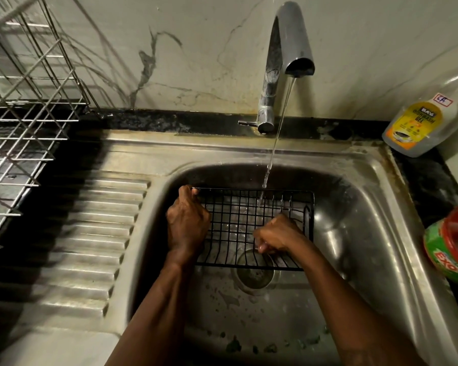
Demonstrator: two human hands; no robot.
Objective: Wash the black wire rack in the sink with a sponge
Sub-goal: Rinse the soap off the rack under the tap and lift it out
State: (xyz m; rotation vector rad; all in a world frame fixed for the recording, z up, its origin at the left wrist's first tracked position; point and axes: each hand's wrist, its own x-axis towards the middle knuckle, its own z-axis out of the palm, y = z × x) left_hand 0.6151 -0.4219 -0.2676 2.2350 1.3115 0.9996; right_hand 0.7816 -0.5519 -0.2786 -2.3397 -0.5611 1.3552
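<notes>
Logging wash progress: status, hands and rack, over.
Left hand grips black wire rack at left edge; right hand grips its near wires. Rack in steel sink, under chrome tap stream. No sponge visible.

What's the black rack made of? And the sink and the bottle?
The black wire rack looks like thin metal wire with a black coating, maybe paint. The sink seems stainless steel: grey and shiny. The dishwash bottle looks like see-through plastic.

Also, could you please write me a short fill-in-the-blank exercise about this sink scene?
The left hand grips the black wire rack by its ____ edge.
The faucet is turned ____.
The dishwash gel bottle carries a ____ label.
Missing words: left; on; yellow.
</notes>
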